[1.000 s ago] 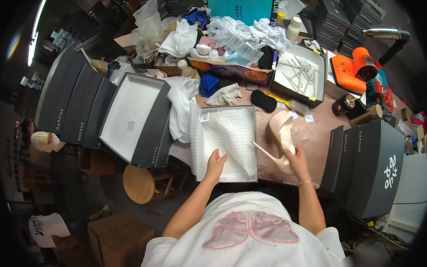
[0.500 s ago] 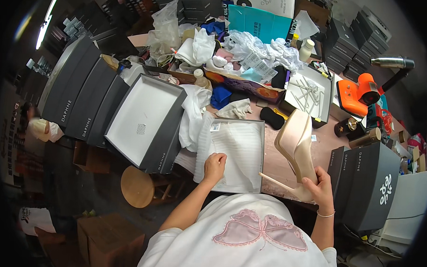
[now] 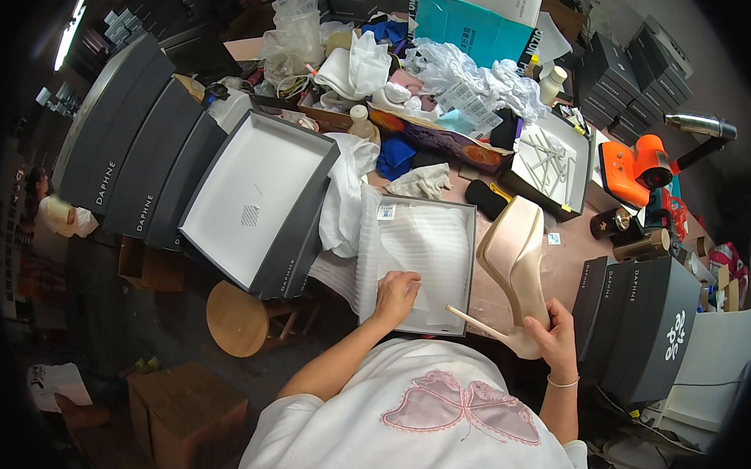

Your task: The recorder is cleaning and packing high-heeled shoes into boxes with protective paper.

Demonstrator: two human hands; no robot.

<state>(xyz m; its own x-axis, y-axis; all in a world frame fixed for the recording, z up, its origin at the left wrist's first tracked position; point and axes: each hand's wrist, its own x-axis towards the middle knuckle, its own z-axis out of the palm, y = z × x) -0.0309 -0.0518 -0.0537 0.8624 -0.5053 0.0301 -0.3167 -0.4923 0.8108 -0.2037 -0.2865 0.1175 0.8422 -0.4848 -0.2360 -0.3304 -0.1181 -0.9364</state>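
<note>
My right hand (image 3: 559,336) grips a beige satin high-heeled shoe (image 3: 517,264) round its back. The shoe's platform toe points away from me, and its thin heel sticks out to the left. My left hand (image 3: 396,298) hangs over an open shoebox (image 3: 471,263), fingers curled together. Whatever they pinch, if anything, is too small to make out. White tissue paper (image 3: 429,236) lines the box, and a ribbed white foam sheet (image 3: 368,259) spills over its left side. A grey box lid (image 3: 248,201), white inside, leans to the left.
Dark grey shoeboxes (image 3: 159,161) line the left, with more (image 3: 637,318) at the right. A tray of white sticks (image 3: 552,162) and an orange tool with a metal nozzle (image 3: 638,169) sit at the back right. Crumpled paper and cloths (image 3: 357,64) fill the far side. A round stool (image 3: 236,319) stands lower left.
My left hand has shifted right and slightly away from me over the box. The shoe remains in my right hand, moved slightly left. The whole view has shifted a little.
</note>
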